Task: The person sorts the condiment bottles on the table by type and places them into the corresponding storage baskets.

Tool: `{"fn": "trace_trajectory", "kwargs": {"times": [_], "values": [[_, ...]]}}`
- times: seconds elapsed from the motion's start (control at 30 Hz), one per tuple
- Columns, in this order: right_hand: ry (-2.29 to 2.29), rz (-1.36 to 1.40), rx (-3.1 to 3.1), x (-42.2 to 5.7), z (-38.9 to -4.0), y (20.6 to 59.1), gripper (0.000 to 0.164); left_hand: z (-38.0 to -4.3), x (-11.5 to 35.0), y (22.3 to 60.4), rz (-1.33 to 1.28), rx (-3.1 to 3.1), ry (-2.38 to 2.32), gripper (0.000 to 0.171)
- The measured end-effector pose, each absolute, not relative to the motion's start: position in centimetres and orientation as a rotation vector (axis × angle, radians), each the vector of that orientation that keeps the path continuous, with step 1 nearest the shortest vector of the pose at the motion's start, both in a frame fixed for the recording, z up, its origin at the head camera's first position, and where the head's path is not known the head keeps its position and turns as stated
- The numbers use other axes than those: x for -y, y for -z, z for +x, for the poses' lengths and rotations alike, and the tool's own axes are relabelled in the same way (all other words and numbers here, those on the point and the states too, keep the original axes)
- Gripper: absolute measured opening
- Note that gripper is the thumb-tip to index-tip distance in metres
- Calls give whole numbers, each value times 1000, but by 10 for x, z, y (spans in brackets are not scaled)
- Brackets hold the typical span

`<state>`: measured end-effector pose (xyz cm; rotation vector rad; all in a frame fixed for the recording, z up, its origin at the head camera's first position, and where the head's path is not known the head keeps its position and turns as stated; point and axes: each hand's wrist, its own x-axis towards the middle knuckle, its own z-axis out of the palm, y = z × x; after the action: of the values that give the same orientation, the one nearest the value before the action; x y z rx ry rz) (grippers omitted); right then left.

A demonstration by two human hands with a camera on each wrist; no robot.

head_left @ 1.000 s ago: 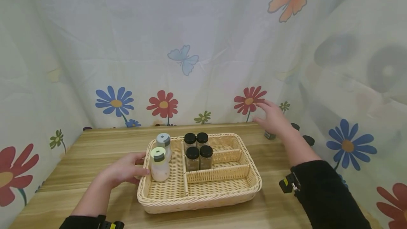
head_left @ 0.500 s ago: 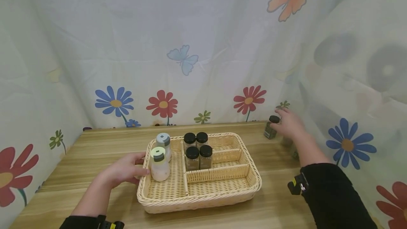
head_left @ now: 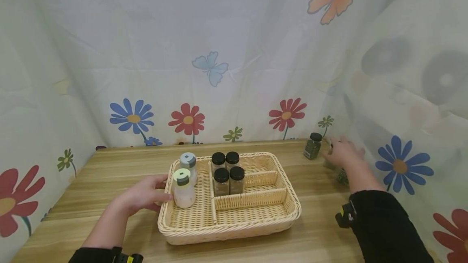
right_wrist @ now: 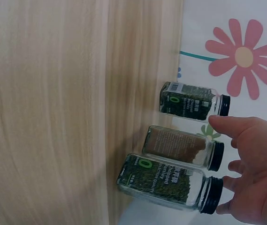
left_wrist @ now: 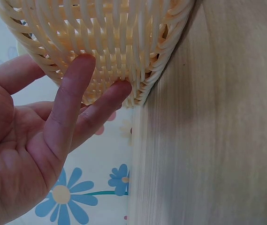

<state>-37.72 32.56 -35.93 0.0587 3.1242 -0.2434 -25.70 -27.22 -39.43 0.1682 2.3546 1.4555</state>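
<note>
My left hand (head_left: pixel 144 194) holds the left end of the wicker basket (head_left: pixel 234 234), thumb over the rim and fingertips against the outer wall (left_wrist: pixel 110 37). At the right, my right hand (head_left: pixel 345 153) hovers by several-sided glass jars: a parsley jar (right_wrist: pixel 187 101), a brown-filled jar (right_wrist: pixel 175 147) and another parsley jar (right_wrist: pixel 159 183). Its thumb is near the first jar's black cap, and its other fingers are beside the other two caps. In the head view the hand partly hides two of these jars; one parsley jar (head_left: pixel 312 147) shows whole.
In the basket's left compartment stand a yellow-capped bottle (head_left: pixel 184 196) and a grey-capped bottle (head_left: pixel 188 163). Several black-capped jars (head_left: pixel 221 184) stand in the back and middle right compartments. A floral curtain (head_left: pixel 248 92) borders the wooden table (head_left: pixel 120 165).
My right hand has moved right and a little down, from beyond the first parsley jar to the other jars, uncovering that first jar. My left hand and the basket have stayed put.
</note>
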Motion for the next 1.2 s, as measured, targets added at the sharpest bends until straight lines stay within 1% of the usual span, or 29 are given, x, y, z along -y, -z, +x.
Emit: {"fn": "trace_trajectory", "kwargs": {"times": [0.33,0.63,1.1,1.2], "values": [[263,37,-3057,-337,-381,370,70,-259,272,396,182,-2338,-1473,81],[319,16,-3100,-329,-383,361,58,-258,273,395,183,-2350,-1449,81],[382,-144,-3205,-320,-380,353,30,-260,275,396,199,-2338,-1452,81],[400,-165,-3202,-321,-382,353,30,-260,274,396,198,-2341,-1454,80]]}}
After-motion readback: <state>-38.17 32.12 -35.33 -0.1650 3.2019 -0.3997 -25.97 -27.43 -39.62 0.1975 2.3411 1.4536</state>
